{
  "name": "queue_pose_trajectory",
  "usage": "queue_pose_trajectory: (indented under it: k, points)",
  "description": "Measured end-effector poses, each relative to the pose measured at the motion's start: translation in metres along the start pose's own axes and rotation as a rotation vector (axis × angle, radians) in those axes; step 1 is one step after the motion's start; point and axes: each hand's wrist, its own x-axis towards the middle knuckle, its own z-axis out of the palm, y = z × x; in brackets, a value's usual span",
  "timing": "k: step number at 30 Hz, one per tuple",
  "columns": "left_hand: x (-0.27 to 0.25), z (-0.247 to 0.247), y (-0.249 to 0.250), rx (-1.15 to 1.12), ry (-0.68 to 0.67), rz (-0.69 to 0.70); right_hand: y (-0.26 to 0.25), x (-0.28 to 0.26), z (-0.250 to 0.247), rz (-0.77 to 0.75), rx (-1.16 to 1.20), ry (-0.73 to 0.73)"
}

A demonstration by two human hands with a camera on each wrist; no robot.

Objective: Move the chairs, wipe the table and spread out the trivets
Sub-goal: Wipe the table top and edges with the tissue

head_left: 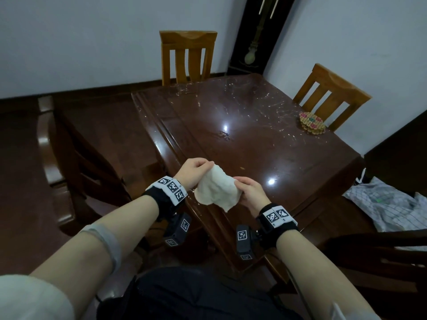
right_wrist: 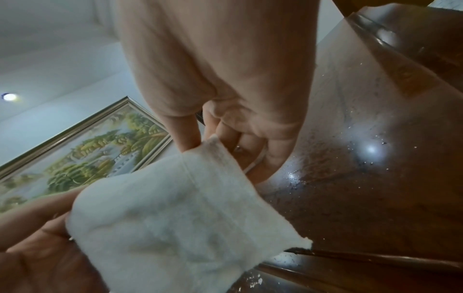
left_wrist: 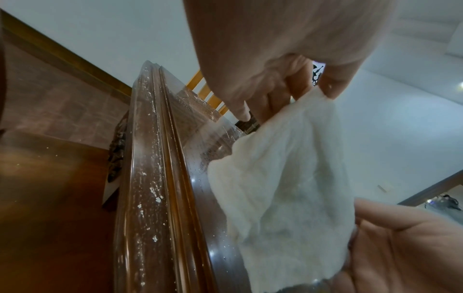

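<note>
Both hands held a white cloth point(head_left: 216, 189) above the near corner of the dark table point(head_left: 265, 135).

Nearest, the left hand point(head_left: 193, 168) pinched the cloth's upper corner and the right hand point(head_left: 250, 191) pinched its side edge, the fabric hanging slack between them; the wrist views showed it blurred and cut off at the frame edges. Beyond, the tabletop glared with reflections and pale specks. A stack of beaded trivets point(head_left: 312, 123) lay at the far right edge, their count unclear. Two light wooden chairs point(head_left: 188, 57) point(head_left: 329, 97) stood at the far sides; a dark chair point(head_left: 69, 158) at left was hard to make out.
</note>
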Motion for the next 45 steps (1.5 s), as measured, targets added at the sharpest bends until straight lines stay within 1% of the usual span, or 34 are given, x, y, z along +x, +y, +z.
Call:
queue_pose_trajectory:
  k: [6,8,10,12,14,16,17,19,22,25,28,31,34,36,38,39,40,41,43,45]
  points:
    - [0.022,-0.02,0.0,-0.098,-0.016,-0.018,-0.021,0.024,0.011,-0.022,0.027,0.013]
    - [0.033,-0.03,-0.003,-0.14,-0.007,-0.054,-0.027,0.036,0.018,-0.015,0.011,0.004]
    - [0.046,-0.041,-0.007,-0.113,0.006,-0.093,-0.031,0.05,0.025,0.001,-0.007,0.006]
    - [0.06,-0.052,-0.015,-0.037,0.049,-0.123,-0.033,0.063,0.032,0.024,-0.034,0.015]
    - [0.073,-0.063,-0.023,0.067,0.151,-0.154,-0.035,0.076,0.038,0.036,-0.069,0.024]
    - [0.089,-0.076,-0.033,0.13,0.271,-0.226,-0.035,0.09,0.039,0.023,-0.114,0.049]
    - [0.096,-0.084,-0.036,0.169,0.307,-0.267,-0.035,0.098,0.038,0.012,-0.142,0.068]
    - [0.11,-0.098,-0.043,0.277,0.308,-0.317,-0.032,0.114,0.034,-0.009,-0.206,0.11]
    - [0.13,-0.113,-0.046,0.399,0.313,-0.335,-0.032,0.142,0.027,-0.03,-0.296,0.152]
    - [0.152,-0.127,-0.044,0.481,0.416,-0.355,-0.043,0.171,0.022,-0.052,-0.404,0.155]
    - [0.172,-0.145,-0.041,0.605,0.483,-0.426,-0.056,0.202,0.017,-0.052,-0.537,0.129]
    - [0.193,-0.163,-0.04,0.772,0.497,-0.485,-0.066,0.231,0.013,-0.043,-0.618,0.119]
    - [0.212,-0.172,-0.051,0.956,0.456,-0.442,-0.072,0.259,0.011,-0.075,-0.688,0.126]
    - [0.223,-0.169,-0.069,0.96,0.342,-0.441,-0.072,0.275,0.012,-0.102,-0.812,0.094]
    - [0.23,-0.157,-0.085,0.904,0.156,-0.532,-0.068,0.284,0.015,-0.06,-0.959,0.041]
    - [0.231,-0.151,-0.093,0.881,0.094,-0.561,-0.065,0.287,0.018,-0.023,-1.018,0.014]
    - [0.232,-0.145,-0.099,0.859,0.083,-0.564,-0.061,0.29,0.02,0.006,-1.066,-0.012]
    - [0.231,-0.141,-0.104,0.841,0.12,-0.555,-0.057,0.292,0.022,0.023,-1.105,-0.034]
    - [0.229,-0.136,-0.112,0.82,0.25,-0.513,-0.05,0.296,0.026,0.04,-1.161,-0.066]
    - [0.227,-0.135,-0.119,0.877,0.361,-0.491,-0.045,0.298,0.028,0.068,-1.201,-0.101]
